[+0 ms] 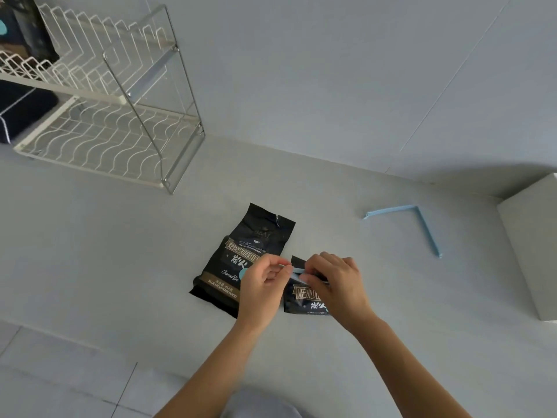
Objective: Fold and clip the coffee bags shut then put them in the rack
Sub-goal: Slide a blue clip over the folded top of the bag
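Clipping is under way on the near bag (304,297), which lies on the table (120,251) just in front of the person with its top folded down. A blue clip (297,270) sits across that fold. The left hand (262,291) pinches the clip's left end between thumb and fingertips, while the right hand (337,285) is curled over the fold and the clip's other end, holding them down. Whether the clip is already snapped closed cannot be told, since the fingers hide it.

The far bag (241,260) lies flat just beside the left hand, its top unfolded and bare of any clip. A spare clip (391,212) rests well to the right, swung open into an L.

The rack (114,137) stands at the far left. Dark shapes (27,107) sit in it at the frame's edge, perhaps bags already stored, though that is unclear.

By this reading the job is roughly midway: one bag nearly sealed but not racked, and another still to fold, clip and rack.
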A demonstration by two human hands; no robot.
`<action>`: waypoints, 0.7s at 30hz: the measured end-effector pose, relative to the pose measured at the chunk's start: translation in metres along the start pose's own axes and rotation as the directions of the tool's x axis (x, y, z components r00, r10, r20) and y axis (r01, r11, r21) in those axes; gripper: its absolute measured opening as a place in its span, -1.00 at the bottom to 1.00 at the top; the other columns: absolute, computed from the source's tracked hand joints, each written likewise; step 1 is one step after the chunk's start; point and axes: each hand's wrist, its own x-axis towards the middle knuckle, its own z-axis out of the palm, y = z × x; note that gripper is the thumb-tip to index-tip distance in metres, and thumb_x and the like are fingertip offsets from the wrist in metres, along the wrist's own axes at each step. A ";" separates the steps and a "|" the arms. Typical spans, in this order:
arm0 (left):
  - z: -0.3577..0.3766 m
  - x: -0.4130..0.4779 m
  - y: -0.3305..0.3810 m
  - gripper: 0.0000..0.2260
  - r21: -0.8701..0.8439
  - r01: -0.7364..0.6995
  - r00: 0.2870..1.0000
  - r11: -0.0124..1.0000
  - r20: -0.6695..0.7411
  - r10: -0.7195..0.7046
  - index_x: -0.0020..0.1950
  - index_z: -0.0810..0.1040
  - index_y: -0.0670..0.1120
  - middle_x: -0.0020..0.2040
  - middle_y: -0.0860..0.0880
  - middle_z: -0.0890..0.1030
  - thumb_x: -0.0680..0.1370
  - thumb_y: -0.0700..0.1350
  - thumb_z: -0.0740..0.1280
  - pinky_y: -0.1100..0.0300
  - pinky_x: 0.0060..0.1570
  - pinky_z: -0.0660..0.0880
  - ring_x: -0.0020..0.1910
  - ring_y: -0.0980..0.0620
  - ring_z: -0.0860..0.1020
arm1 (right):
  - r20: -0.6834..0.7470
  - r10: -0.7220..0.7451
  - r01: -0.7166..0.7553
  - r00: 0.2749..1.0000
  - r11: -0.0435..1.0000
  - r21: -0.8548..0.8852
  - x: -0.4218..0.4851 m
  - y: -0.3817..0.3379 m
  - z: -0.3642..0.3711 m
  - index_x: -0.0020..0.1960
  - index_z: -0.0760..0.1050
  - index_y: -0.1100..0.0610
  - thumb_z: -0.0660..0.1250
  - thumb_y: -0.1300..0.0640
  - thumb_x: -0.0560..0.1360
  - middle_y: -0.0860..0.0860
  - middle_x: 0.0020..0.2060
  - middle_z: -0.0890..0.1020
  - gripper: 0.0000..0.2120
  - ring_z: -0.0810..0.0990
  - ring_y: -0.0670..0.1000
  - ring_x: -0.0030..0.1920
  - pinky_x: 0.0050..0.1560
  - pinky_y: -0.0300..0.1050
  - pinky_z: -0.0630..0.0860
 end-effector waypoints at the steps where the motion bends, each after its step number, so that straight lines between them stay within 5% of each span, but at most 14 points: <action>1: 0.000 0.000 0.000 -0.96 -0.004 0.010 1.000 1.000 0.001 -0.010 -0.10 0.58 -0.12 -0.19 -0.06 0.66 0.48 -0.23 0.36 0.40 -0.17 0.51 -0.19 0.14 0.61 | -0.009 -0.020 0.020 1.000 1.000 0.013 0.002 0.001 0.001 -0.21 0.43 0.04 0.31 0.03 0.47 -0.07 -0.36 0.52 -0.87 0.47 -0.02 -0.33 -0.20 -0.06 0.34; 6: -0.005 0.001 0.003 -0.93 -0.015 0.086 0.995 0.996 0.054 -0.085 -0.14 0.53 -0.10 -0.20 -0.11 0.62 0.52 -0.24 0.31 0.14 -0.16 0.49 -0.29 0.13 0.54 | -0.040 -0.058 0.062 0.997 0.993 0.099 0.003 0.000 0.009 -0.24 0.44 0.09 0.34 0.13 0.47 -0.07 -0.40 0.52 -0.86 0.45 -0.01 -0.40 -0.27 -0.06 0.36; 13: -0.009 0.008 0.004 -0.97 -0.021 0.186 0.978 0.982 0.095 -0.183 -0.08 0.53 -0.15 -0.10 -0.08 0.66 0.52 -0.20 0.32 0.20 -0.18 0.63 -0.12 0.07 0.65 | -0.059 -0.049 0.061 0.997 0.971 0.230 0.006 0.006 0.014 -0.25 0.44 0.08 0.35 0.18 0.46 -0.16 -0.40 0.41 -0.86 0.30 -0.12 -0.39 -0.24 -0.36 0.25; 21: -0.006 0.016 0.003 -0.86 0.016 0.333 0.939 0.943 0.090 -0.333 -0.05 0.56 -0.13 -0.24 -0.05 0.65 0.48 -0.08 0.38 0.25 -0.23 0.59 -0.30 0.13 0.58 | 0.002 -0.048 0.047 0.999 0.978 0.205 0.013 0.013 0.004 -0.22 0.40 0.04 0.32 0.03 0.48 -0.19 -0.39 0.39 -0.84 0.29 -0.11 -0.38 -0.26 -0.31 0.24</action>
